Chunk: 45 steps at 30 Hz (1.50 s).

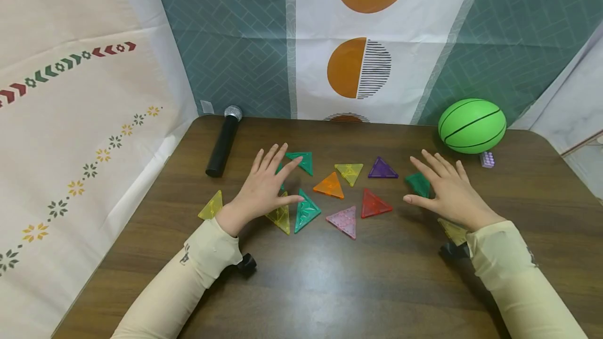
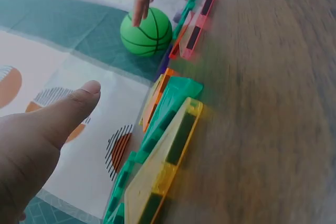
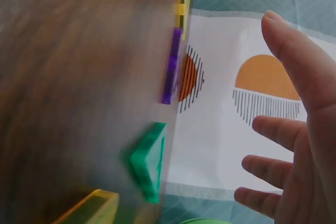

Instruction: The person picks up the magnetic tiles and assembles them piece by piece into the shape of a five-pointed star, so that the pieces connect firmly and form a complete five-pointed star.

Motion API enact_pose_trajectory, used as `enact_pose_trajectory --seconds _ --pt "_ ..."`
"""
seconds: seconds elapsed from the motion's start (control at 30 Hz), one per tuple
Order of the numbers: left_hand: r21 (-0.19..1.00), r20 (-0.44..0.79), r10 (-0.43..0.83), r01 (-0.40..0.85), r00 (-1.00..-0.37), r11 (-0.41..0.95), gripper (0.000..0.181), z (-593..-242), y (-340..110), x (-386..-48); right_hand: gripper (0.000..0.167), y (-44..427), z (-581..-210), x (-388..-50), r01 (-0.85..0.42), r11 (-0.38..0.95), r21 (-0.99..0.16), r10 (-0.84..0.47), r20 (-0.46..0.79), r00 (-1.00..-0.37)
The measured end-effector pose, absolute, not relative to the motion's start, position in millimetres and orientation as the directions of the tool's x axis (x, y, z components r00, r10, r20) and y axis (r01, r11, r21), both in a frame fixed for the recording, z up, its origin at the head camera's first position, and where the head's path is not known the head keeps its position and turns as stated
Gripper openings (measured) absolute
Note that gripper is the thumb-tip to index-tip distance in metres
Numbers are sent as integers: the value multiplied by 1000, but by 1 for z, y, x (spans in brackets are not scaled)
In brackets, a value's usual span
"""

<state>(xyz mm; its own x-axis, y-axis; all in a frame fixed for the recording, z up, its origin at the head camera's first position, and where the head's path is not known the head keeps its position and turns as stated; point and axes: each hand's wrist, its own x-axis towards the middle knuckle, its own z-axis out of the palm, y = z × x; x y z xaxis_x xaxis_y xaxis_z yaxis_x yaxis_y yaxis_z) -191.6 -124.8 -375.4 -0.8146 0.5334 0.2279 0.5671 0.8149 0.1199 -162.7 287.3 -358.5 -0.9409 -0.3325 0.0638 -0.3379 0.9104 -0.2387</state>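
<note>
Translucent triangular tiles lie flat and scattered over the wooden table. My left hand (image 1: 261,187), fingers spread, hovers above the left group: a yellow tile (image 1: 281,215), a green tile (image 1: 307,210) and another green one (image 1: 303,161), partly covered by the fingers. Also spread and holding nothing, my right hand (image 1: 447,190) is over a dark green tile (image 1: 418,184) and a yellow tile (image 1: 453,231). Between the hands lie an orange tile (image 1: 330,186), a yellow tile (image 1: 349,173), a purple tile (image 1: 382,168), a red tile (image 1: 374,204) and a pink tile (image 1: 343,221).
A black microphone (image 1: 223,143) lies at the back left of the table (image 1: 311,286). At the back right sits a green ball (image 1: 472,126), with a small lilac studded block (image 1: 487,159) in front of it. Patterned cloth (image 1: 240,41) hangs behind the table.
</note>
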Motion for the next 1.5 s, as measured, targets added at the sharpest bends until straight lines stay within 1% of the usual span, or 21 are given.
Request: enact_pose_trajectory --seconds 0.2,0.37,0.63,0.73,0.97,1.17,1.33,1.5 --pt "127 276 545 592 -792 796 88 -371 -119 -188 89 284 -353 -160 -370 896 -246 -350 125 -929" --pt "145 337 557 626 -759 766 88 -368 -112 -184 87 281 -348 -157 -415 882 -224 -380 183 -907" --pt "193 425 570 686 -703 702 90 -367 -96 -177 82 268 -342 -149 -458 857 -236 -392 278 -877" --pt "198 442 576 701 -688 686 90 -366 -89 -173 80 261 -341 -145 -465 851 -245 -393 291 -872" --pt "199 405 595 702 -695 684 89 -370 -75 -166 73 249 -345 -137 -465 846 -261 -389 295 -873" --pt "200 365 609 698 -704 687 87 -373 -63 -160 70 241 -350 -135 -456 848 -270 -389 266 -882" --pt "189 351 634 715 -689 673 86 -379 -56 -157 69 234 -353 -132 -443 853 -275 -384 241 -891" --pt "148 357 662 739 -659 657 85 -386 -50 -153 70 226 -359 -130 -431 861 -272 -381 218 -899"
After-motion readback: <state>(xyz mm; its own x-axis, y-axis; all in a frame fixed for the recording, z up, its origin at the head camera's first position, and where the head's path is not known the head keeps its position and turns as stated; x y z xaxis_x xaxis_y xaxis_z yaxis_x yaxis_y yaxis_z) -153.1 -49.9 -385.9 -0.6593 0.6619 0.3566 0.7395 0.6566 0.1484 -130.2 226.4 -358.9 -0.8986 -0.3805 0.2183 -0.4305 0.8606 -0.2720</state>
